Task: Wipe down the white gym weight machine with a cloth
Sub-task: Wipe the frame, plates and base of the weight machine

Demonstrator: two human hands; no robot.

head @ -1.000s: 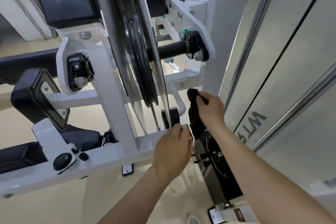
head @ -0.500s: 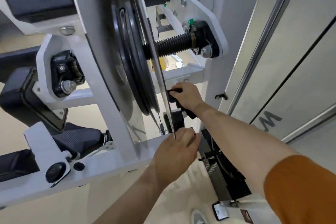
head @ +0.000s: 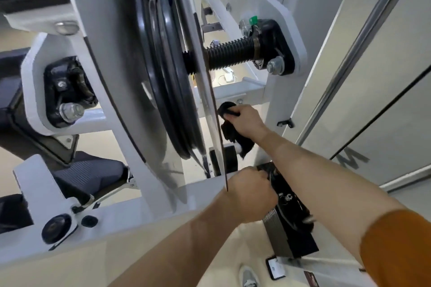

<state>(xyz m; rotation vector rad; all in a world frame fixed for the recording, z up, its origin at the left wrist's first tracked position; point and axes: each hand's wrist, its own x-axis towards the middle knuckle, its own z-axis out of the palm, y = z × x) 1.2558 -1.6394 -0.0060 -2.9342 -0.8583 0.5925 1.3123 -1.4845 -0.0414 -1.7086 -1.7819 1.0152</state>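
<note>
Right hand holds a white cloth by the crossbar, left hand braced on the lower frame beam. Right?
No: the cloth in the right hand is black, not white; the head view shows it. The rest holds: left hand on the lower frame beam.

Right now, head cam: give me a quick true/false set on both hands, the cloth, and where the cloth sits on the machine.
1. The right hand grips a black cloth. True.
2. The left hand holds a second cloth. False: it holds no cloth, and its fingers curl over the end of the lower frame beam.
3. The cloth is wrapped on the threaded shaft. False: it is below the shaft, just under the white crossbar.
4. The right arm wears an orange sleeve. True.
</note>
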